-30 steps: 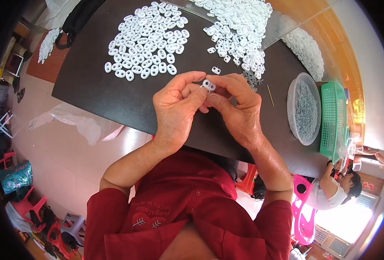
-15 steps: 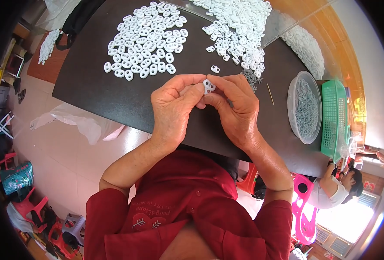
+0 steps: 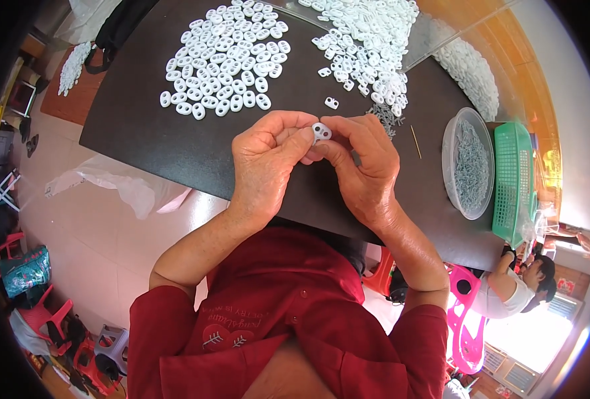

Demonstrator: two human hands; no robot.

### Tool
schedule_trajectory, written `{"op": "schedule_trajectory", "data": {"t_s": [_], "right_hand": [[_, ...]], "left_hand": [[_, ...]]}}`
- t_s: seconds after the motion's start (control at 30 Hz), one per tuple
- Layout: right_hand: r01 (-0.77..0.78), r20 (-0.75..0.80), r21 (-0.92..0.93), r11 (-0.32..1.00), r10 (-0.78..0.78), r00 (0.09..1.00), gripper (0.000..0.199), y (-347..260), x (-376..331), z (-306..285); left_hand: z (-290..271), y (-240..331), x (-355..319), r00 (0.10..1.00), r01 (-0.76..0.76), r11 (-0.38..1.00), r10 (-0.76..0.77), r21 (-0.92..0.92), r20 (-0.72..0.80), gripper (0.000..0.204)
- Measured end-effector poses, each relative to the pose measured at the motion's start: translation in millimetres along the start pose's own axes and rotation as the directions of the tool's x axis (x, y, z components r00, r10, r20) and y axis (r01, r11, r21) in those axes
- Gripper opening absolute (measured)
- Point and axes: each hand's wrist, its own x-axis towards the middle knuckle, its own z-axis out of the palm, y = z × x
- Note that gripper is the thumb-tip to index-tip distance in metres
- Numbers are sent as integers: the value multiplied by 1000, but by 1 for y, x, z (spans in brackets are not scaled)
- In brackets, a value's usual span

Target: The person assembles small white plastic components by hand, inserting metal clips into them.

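Note:
Over the near part of the table, my left hand [image 3: 271, 159] and my right hand [image 3: 361, 159] meet. Thumbs and fingers of both pinch one white two-hole cord lock [image 3: 321, 132] between them. Its two dark holes face up, while the fingers cover part of its lower side. A single loose white cord lock piece [image 3: 332, 103] lies on the table just beyond my fingertips. Farther left spreads a group of white oval two-hole cord locks [image 3: 231, 63]. A heap of white plastic pieces [image 3: 368, 46] is piled at the far right.
Small dark grey pieces [image 3: 385, 114] lie beside the white heap, near a thin yellowish stick [image 3: 415, 141]. On the right stand a clear round bowl [image 3: 446, 169] of thin grey pieces and a green basket [image 3: 506, 183]. A person [image 3: 514, 289] is beyond the table's right end.
The cord lock has tilted slightly between my fingers, so its two holes show more plainly. My right thumb has shifted a little upward beneath it. Both hands keep their pinch.

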Motion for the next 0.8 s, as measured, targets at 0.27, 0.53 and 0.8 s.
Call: {"op": "schedule_trajectory", "data": {"t_s": [0.27,0.53,0.8], "right_hand": [[-22,-53,-10,1000,21,998,33,-5,-3,-1],[-104,-39,56,993,106,994,32,-6,-7,-1],[-186,-20,148,971,191,981,32,-12,-11,1]], "left_hand": [[7,2,-3,1000,9,999,-10,-41,-21,21],[-2,-6,-6,991,-97,995,95,14,95,22],[-7,-1,-4,976,-168,979,149,113,156,23]]}}
